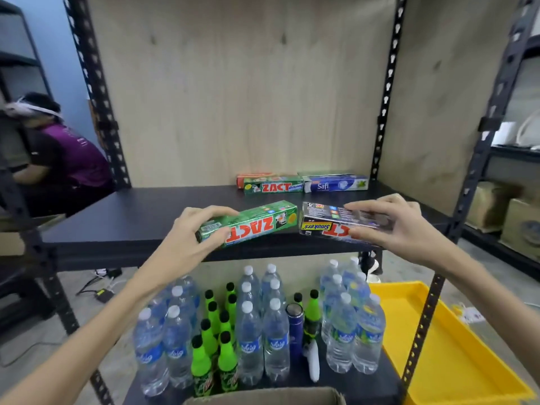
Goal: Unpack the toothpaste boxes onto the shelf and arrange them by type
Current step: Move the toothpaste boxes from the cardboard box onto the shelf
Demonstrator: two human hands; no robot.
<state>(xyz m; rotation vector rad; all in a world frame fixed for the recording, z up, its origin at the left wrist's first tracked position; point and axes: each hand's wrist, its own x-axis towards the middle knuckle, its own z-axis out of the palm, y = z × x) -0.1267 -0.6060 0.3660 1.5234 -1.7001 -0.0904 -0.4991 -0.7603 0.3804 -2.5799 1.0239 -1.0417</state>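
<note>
My left hand [191, 233] grips a green Zact toothpaste box [257, 222] by its left end, over the front edge of the dark shelf [140, 217]. My right hand [394, 226] holds a black Zact Smokers box [327, 225] by its right end, beside the green one. Both boxes read upside down to me. At the back of the shelf lie a green Zact Whitening box [273, 187], an orange-red box [254, 176] behind it, and a blue Safi box [336, 184] with another box behind that.
Below the shelf stand several water bottles [251, 340], green soda bottles [201, 358] and a blue can [295, 328]. A yellow tray [438, 355] sits at the lower right. A cardboard box rim [263, 397] shows at the bottom. A person [58, 153] crouches at the left.
</note>
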